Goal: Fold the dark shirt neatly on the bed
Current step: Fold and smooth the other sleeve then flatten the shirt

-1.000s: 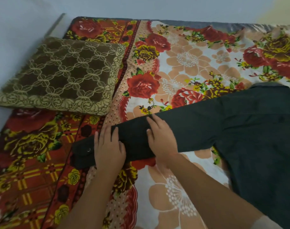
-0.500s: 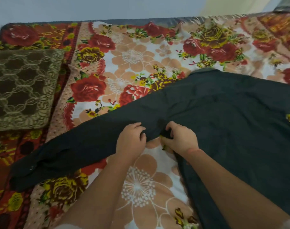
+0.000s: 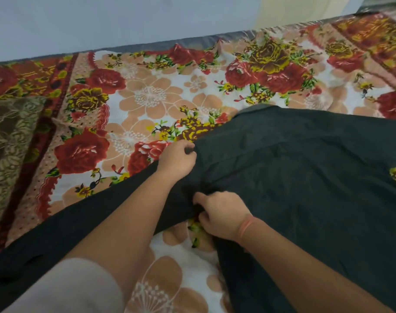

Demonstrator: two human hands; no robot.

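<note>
Left hand (image 3: pixel 178 160): grip closed, pinching the dark shirt (image 3: pixel 305 177) at its shoulder edge. Right hand (image 3: pixel 222 214): grip closed, bunching cloth at the shirt's armpit. Shirt: spread flat on the bed (image 3: pixel 147 98), sleeve (image 3: pixel 68 224) trailing out from the shirt toward the pillow (image 3: pixel 9 143). Step, as judged: starting the sleeve-side fold. Next move likely calls for lifting both pinches together and laying the side across the shirt's back
</note>
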